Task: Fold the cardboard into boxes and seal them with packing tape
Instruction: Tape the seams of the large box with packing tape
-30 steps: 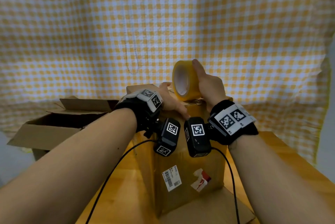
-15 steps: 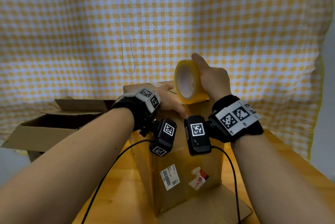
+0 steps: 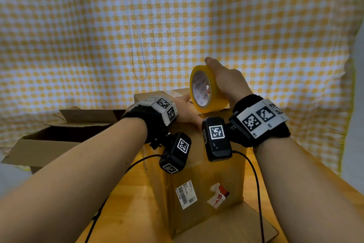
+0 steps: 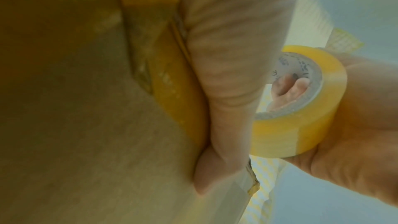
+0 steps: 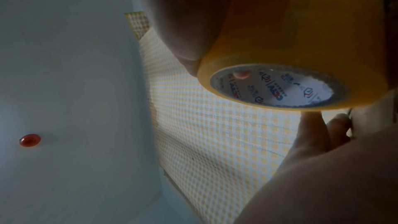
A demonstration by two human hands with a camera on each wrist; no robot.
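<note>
A tall brown cardboard box [image 3: 199, 175] stands on the wooden table, labels on its near side. My right hand [image 3: 226, 83] grips a yellow roll of packing tape [image 3: 206, 89] held upright on the box's top, thumb over the rim and fingertips [image 4: 286, 84] inside the core. My left hand [image 3: 187, 110] lies flat on the box top beside the roll, fingers straight, pressing down on the flaps. The left wrist view shows the left hand [image 4: 226, 67] against the cardboard over a strip of yellow tape [image 4: 178, 94], with the roll [image 4: 301, 108] to its right. The roll [image 5: 301, 54] fills the right wrist view.
An open cardboard box [image 3: 59, 140] with raised flaps sits at the left. A loose flat flap [image 3: 232, 227] lies on the table [image 3: 126, 207] before the tall box. A yellow checked cloth [image 3: 177, 26] hangs behind. Cables run from both wrist cameras.
My right hand has lifted and tipped the tape roll slightly up and right on the box top. The left hand stays pressed on the flaps.
</note>
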